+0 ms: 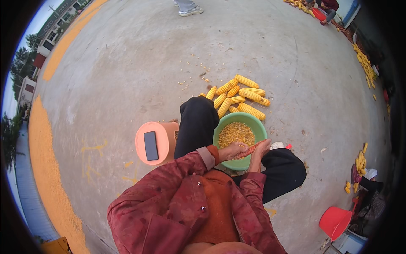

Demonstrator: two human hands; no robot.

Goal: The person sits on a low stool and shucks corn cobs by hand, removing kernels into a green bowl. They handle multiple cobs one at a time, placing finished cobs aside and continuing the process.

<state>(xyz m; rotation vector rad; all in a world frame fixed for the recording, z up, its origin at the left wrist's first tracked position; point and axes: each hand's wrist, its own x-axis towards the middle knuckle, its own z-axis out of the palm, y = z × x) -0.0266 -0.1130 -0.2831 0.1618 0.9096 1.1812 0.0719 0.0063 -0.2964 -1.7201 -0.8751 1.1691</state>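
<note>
A reddish, mostly bare corn cob point(247, 153) lies slantwise between my two hands over a green plastic basin point(260, 122). My left hand point(233, 150) grips its lower left end. Around the upper right end is my right hand point(262, 148), its fingers partly hidden. Loose yellow corn kernels point(236, 131) cover the bottom of the basin, which stands between my knees. Just beyond the rim, several unshelled yellow corn ears point(250, 110) are heaped on the concrete.
Left of my knee, a phone point(151, 145) lies on a pink stool point(139, 133). A red bucket point(333, 220) and a seated person point(369, 190) are at right. Another person sits by corn at upper right; someone's shoe point(191, 11) shows at top. Orange grain point(47, 165) spreads along the left.
</note>
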